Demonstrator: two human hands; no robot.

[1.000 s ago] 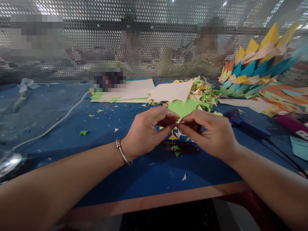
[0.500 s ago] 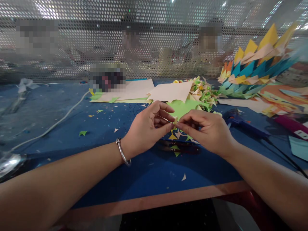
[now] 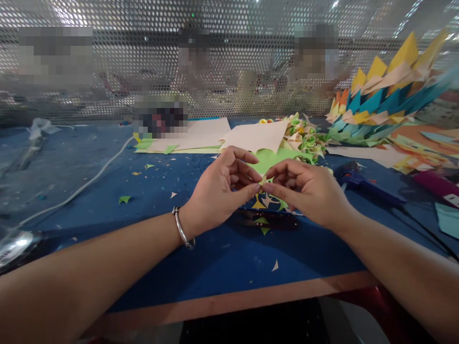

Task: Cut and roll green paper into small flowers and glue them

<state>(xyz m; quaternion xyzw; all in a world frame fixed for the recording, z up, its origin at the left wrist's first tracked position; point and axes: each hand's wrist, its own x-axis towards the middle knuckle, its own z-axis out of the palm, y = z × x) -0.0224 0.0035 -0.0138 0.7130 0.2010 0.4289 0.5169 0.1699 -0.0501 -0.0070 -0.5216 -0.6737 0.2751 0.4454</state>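
Observation:
Between the fingertips of both hands is a small pale yellow-green piece of paper (image 3: 264, 180). My left hand (image 3: 227, 184), with a silver bangle at the wrist, pinches it from the left. My right hand (image 3: 304, 188) pinches its other side, thumb and forefinger together. The paper's exact shape is mostly hidden by the fingers. Just below the hands lie cut scraps of yellow, green and cream paper (image 3: 258, 202) and a dark slim tool (image 3: 272, 220) that I cannot make out clearly. Behind the hands is a green sheet (image 3: 265, 160).
Cream sheets (image 3: 254, 135) lie beyond the hands, beside a pile of curled paper pieces (image 3: 304, 136). To the right are a blue glue gun (image 3: 369, 184) with its cord and a layered paper-cone piece (image 3: 387, 105). A white cable (image 3: 81, 187) crosses the left. Perforated metal (image 3: 236, 62) stands behind.
The fingertips have shifted slightly around the small paper, and the right fingers have drawn up a little. Both hands keep their pinch; the view has moved very slightly.

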